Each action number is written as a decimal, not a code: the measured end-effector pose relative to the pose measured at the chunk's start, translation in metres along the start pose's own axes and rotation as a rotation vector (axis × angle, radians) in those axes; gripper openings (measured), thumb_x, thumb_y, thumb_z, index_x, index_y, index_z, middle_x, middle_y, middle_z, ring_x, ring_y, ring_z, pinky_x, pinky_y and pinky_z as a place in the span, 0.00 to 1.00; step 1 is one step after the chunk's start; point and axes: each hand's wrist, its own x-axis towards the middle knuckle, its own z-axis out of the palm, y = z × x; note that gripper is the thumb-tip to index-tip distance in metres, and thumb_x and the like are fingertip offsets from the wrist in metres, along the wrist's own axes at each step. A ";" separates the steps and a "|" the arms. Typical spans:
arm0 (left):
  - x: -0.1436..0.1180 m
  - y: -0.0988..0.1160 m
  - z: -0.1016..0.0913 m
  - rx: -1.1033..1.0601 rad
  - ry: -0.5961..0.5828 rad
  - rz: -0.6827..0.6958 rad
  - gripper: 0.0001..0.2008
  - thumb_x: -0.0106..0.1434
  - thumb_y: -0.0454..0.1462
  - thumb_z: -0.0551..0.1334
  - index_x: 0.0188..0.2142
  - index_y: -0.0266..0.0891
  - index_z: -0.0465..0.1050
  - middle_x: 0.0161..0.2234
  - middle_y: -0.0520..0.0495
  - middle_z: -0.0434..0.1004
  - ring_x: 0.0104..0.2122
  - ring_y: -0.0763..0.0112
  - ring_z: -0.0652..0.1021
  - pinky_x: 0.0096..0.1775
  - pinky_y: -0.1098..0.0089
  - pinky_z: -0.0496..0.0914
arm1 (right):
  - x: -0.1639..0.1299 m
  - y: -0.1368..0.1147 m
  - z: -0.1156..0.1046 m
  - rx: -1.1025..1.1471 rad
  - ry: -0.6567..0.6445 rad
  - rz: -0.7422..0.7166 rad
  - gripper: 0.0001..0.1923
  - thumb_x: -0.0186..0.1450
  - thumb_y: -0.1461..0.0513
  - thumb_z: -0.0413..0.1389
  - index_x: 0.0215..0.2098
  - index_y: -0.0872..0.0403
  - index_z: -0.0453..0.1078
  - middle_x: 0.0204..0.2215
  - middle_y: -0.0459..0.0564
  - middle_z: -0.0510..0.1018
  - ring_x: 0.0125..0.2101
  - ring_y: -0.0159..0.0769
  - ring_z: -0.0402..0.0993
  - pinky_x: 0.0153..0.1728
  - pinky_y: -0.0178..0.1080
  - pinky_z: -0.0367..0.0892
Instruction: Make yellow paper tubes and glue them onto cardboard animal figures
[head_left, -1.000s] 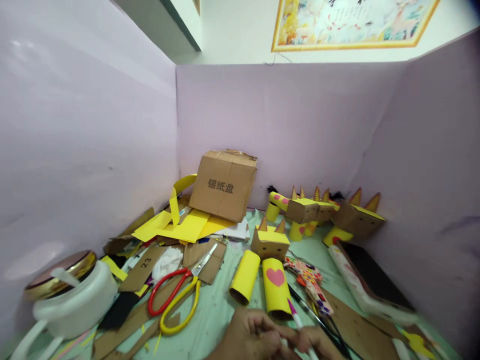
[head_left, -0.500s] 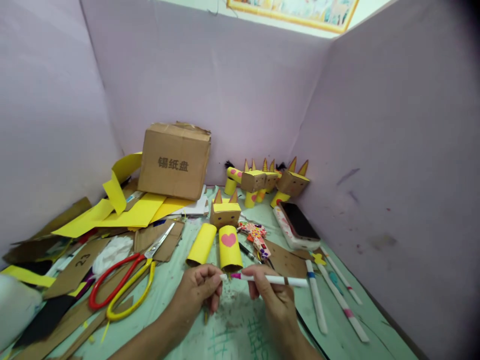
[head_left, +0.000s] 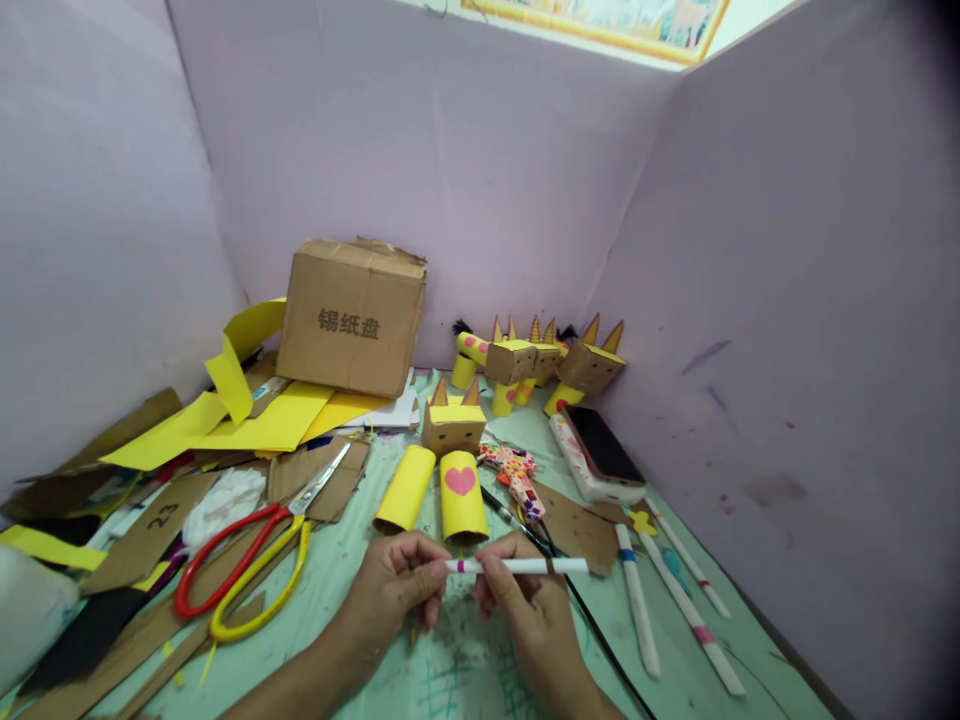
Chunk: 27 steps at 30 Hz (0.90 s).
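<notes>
A white marker pen (head_left: pixel 525 566) with a pink band lies level between both hands, low in the middle. My left hand (head_left: pixel 390 590) pinches its left end. My right hand (head_left: pixel 525 610) grips the barrel near the middle. Just beyond the hands lie two yellow paper tubes: a plain one (head_left: pixel 406 488) and one with a pink heart (head_left: pixel 461 495). A small cardboard head (head_left: pixel 452 425) with pointed ears sits behind them.
Red and yellow scissors (head_left: pixel 247 565) lie left of the hands among cardboard scraps and yellow paper (head_left: pixel 262 425). A cardboard box (head_left: pixel 352 318) stands at the back. Several finished figures (head_left: pixel 540 362), a phone (head_left: pixel 600 455) and more markers (head_left: pixel 675 600) lie to the right. Lilac walls enclose the desk.
The view swung down and right, then steadied. The marker has come level and its pink tip is now covered; my hands sit slightly closer together on it.
</notes>
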 end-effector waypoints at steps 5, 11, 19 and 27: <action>-0.005 0.000 0.000 0.056 0.062 0.009 0.19 0.41 0.49 0.69 0.21 0.36 0.68 0.08 0.55 0.66 0.08 0.80 0.62 0.13 0.78 0.55 | -0.002 0.006 0.003 0.104 0.002 0.070 0.18 0.60 0.50 0.54 0.27 0.56 0.66 0.16 0.43 0.69 0.16 0.29 0.65 0.18 0.31 0.61; -0.012 0.002 0.005 0.190 0.062 0.072 0.19 0.47 0.50 0.67 0.22 0.35 0.71 0.08 0.56 0.63 0.09 0.81 0.61 0.14 0.79 0.56 | -0.008 0.003 0.013 0.100 0.011 0.027 0.16 0.61 0.50 0.53 0.27 0.55 0.64 0.15 0.41 0.67 0.15 0.28 0.64 0.18 0.31 0.62; -0.002 -0.005 0.006 0.039 0.096 0.005 0.29 0.44 0.52 0.68 0.41 0.38 0.69 0.30 0.47 0.77 0.12 0.80 0.64 0.12 0.77 0.57 | -0.028 -0.050 -0.099 -0.922 -0.250 -0.427 0.13 0.61 0.68 0.48 0.39 0.52 0.71 0.31 0.51 0.77 0.33 0.37 0.72 0.34 0.38 0.66; -0.002 -0.008 0.011 0.172 -0.082 -0.023 0.25 0.47 0.56 0.63 0.28 0.35 0.70 0.12 0.56 0.65 0.08 0.82 0.60 0.13 0.78 0.53 | -0.024 -0.034 -0.236 -1.378 -0.233 -0.091 0.28 0.52 0.68 0.54 0.51 0.47 0.68 0.45 0.55 0.74 0.45 0.50 0.70 0.45 0.50 0.66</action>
